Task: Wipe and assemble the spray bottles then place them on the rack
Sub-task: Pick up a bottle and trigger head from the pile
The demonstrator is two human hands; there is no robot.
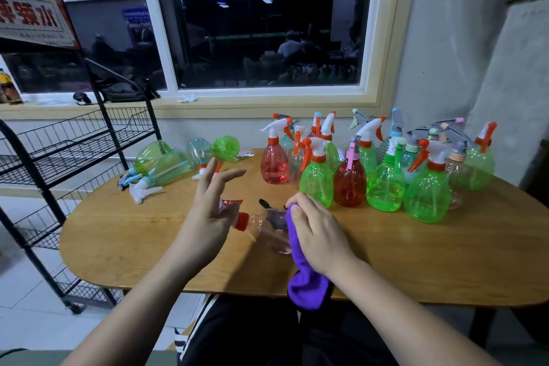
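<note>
A clear pinkish spray bottle point(269, 233) with an orange collar lies sideways just above the wooden table point(430, 261). My left hand point(208, 211) holds its spray head with the lower fingers, while the index and middle fingers stick out straight. My right hand point(319, 232) grips a purple cloth point(303, 285) and presses it against the bottle's body. The cloth's tail hangs over the table's near edge. A black wire rack point(74, 140) stands to the left of the table, and its visible shelves hold nothing.
Several assembled red and green spray bottles point(386, 175) stand crowded at the table's back right. Several more bottles point(162, 163) lie on their sides at the back left, beside a loose white spray head point(142, 190). A window sill runs behind the table.
</note>
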